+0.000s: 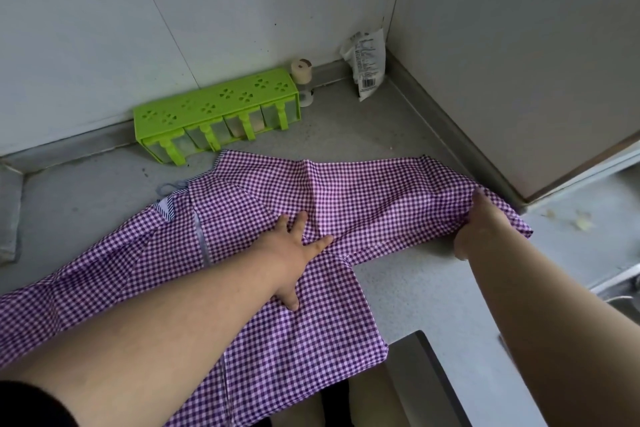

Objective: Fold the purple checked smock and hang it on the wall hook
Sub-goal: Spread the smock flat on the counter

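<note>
Left hand (294, 250), fingers spread flat on purple checked smock (263, 288); right hand (479, 222), fingers pinching sleeve; green spice rack (214, 107), drawers' contents unclear, on tabletop (433, 288)

On your grey counter (398, 121) a green seasoning rack (218, 114) stands against the back wall. Just right of it you have a small beige jar (302, 71), and a white printed packet (367, 62) leans upright in the corner.
</note>
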